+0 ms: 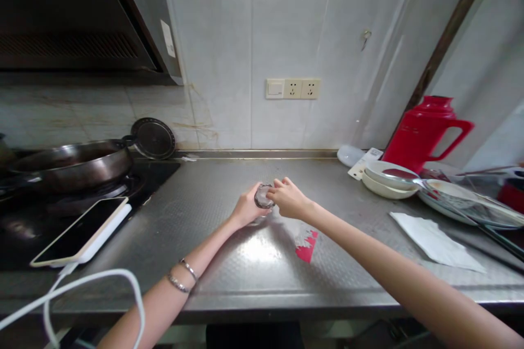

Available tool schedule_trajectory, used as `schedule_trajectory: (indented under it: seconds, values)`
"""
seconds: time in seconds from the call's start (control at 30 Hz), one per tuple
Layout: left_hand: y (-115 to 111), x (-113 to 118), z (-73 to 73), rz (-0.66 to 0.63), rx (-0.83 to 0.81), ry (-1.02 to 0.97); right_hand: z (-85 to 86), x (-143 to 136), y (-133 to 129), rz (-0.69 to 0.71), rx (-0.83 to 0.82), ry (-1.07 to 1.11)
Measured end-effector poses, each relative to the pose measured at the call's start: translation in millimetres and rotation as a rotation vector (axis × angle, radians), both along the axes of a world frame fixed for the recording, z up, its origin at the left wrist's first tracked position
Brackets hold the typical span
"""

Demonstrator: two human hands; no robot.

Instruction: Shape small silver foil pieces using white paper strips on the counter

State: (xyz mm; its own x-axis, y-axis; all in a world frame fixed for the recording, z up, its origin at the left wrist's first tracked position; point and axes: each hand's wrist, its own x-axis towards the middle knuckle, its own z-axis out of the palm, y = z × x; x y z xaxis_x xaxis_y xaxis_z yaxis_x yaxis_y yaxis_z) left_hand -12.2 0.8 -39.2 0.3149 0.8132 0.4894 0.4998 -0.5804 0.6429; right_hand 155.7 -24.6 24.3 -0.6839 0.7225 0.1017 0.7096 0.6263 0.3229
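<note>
Where a steel counter point(213, 191) fronts tiled wall point(221, 54), the left hand point(246, 208) clasps a cup point(263, 198); the right hand's point(290, 198) grip is unclear.

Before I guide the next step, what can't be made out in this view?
Head view:
- Inside of the round container: too small, partly covered by the right hand.
- Right fingertips' grip: too small to tell.
- Pan's contents: hidden by its rim.
- Print on the card: too small.
- Pan's handle end: cut off by the left edge.

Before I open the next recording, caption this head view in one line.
Left hand holding a small round container, right hand at its mouth, over a metal counter.
</note>
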Motion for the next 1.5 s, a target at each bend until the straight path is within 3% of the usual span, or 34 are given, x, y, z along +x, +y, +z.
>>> schedule_trajectory:
  seconds: [0.2, 0.47, 0.57, 0.7, 0.9, 1.0, 1.17, 1.27, 1.33, 1.4, 1.5]
  values:
    - [-3, -3, 3.1, -0.005, 0.089, 0.036, -4.6, 1, -10, -0.081, -0.142, 0.179]
    - [-4, -5, 2.9, -0.121, 0.172, 0.055, 9.1, 20, -15, 0.187, 0.035, -0.079]
    - [-4, -4, 1.6, -0.127, 0.206, 0.075, 8.1, 26, -17, 0.215, 0.072, -0.098]
    - [-5, -4, 3.3, -0.105, 0.234, 0.034, 4.2, 25, -23, 0.159, 0.071, -0.045]
    - [-17, -2, 16.8, -0.085, 0.185, -0.167, -0.3, 12, -34, -0.037, -0.014, 0.140]
    - [-25, -1, 25.3, -0.102, 0.076, -0.296, 1.6, 12, -35, -0.062, -0.011, 0.147]
    - [-22, 0, 32.6, -0.215, -0.217, -0.531, 10.4, 27, -32, 0.062, 0.066, 0.009]
    - [-14, 2, 31.7, -0.092, -0.575, -0.705, 13.8, 33, -31, 0.164, 0.105, -0.089]
    - [-11, 3, 30.9, -0.064, -0.904, -0.696, 14.1, 33, -31, 0.232, 0.130, -0.145]
    - [-12, 2, 31.1, -0.158, -1.181, -0.649, 13.3, 29, -31, 0.293, 0.151, -0.187]
    - [-16, -1, 32.7, -0.300, -1.341, -0.636, 12.0, 24, -28, 0.360, 0.168, -0.219]
